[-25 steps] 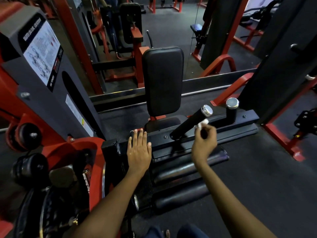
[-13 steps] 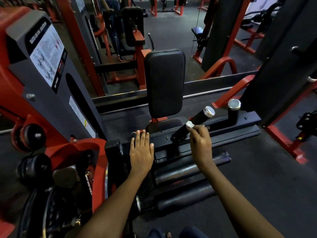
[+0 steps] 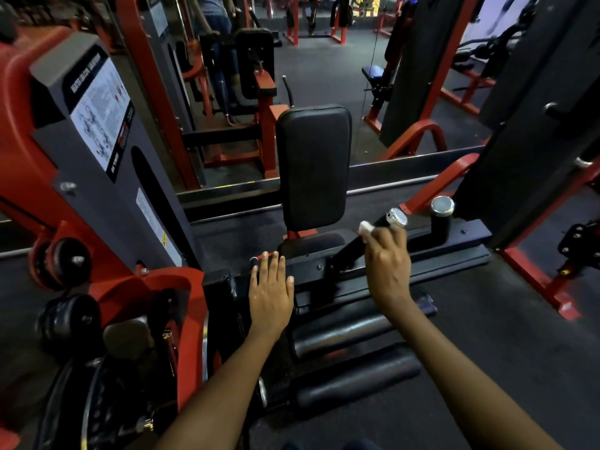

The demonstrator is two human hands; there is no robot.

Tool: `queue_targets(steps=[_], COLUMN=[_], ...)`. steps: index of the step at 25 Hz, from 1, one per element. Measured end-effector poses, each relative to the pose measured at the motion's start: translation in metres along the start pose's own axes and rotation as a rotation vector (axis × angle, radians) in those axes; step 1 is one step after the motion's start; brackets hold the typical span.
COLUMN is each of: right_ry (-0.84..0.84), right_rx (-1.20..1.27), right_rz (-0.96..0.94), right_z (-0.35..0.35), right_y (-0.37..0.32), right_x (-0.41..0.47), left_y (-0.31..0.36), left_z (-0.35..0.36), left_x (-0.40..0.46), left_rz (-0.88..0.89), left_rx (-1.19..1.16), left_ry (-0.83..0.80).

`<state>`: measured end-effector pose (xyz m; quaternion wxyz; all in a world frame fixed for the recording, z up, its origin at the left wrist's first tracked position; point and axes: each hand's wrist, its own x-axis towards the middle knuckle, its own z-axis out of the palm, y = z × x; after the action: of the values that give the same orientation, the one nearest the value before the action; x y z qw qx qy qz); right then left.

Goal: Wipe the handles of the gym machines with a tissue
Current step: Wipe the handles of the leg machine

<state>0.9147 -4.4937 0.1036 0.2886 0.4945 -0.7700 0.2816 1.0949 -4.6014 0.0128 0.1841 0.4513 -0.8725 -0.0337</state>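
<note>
A black handle [image 3: 352, 246] with a chrome end cap slants up to the right from the machine's black frame. My right hand [image 3: 386, 264] curls round its upper part, pressing a small white tissue [image 3: 366, 227] against the grip just below the cap. A second, short upright handle [image 3: 441, 217] with a chrome cap stands to the right. My left hand [image 3: 271, 292] lies flat, fingers straight, on the black frame left of the handle.
A black back pad [image 3: 313, 167] stands upright behind the handles. The grey weight-stack housing [image 3: 97, 151] with an instruction label and red frame fills the left. Two black roller pads [image 3: 350, 332] lie below my hands. Other red machines and a mirror lie behind.
My right hand with the tissue has slid up the slanted handle toward its chrome cap. My left hand has stayed flat on the frame.
</note>
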Motion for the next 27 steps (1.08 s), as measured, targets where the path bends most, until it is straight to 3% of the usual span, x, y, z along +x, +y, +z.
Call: queue_targets(steps=[4,6,9,12,16,18,20,22,26,27], right_ry=[-0.468,-0.471,-0.311,-0.525,-0.801,-0.704,-0.546,-0.593,-0.749,-0.72], right_rx=[0.039,0.032,-0.109,-0.216,-0.078,-0.107,-0.309,-0.409,-0.285,-0.236], right_rz=[-0.052,-0.05,0.097,0.14,-0.065,-0.015,-0.026,-0.054,-0.137,-0.177], right_z=[0.009,-0.007,-0.032,-0.022,0.001,-0.004,-0.01,-0.01,0.015,0.019], right_y=[-0.026,-0.026,-0.014,-0.033,-0.056,-0.047,-0.037,-0.037,-0.057,-0.057], right_x=[-0.021,0.004,0.049,0.043,0.023,0.042,0.055,0.056,0.031,0.023], left_y=[0.0,-0.007,-0.019,-0.022,-0.023,-0.024,-0.023,-0.022,-0.022,-0.022], left_z=[-0.004,-0.007,-0.008,-0.01,-0.012,-0.011,-0.011,-0.009,-0.009,-0.009], left_x=[-0.001,-0.005,-0.014,-0.017,-0.018,-0.019,-0.017,-0.017,-0.017,-0.018], left_rz=[0.011,-0.067,-0.159,-0.117,-0.102,-0.097,-0.109,-0.116,-0.108,-0.108], left_rx=[0.019,0.008,0.023,0.032,0.026,0.045,0.038,0.034,0.053,0.052], left_ry=[0.004,0.028,0.044,0.035,0.02,0.013,0.007,0.002,0.006,0.004])
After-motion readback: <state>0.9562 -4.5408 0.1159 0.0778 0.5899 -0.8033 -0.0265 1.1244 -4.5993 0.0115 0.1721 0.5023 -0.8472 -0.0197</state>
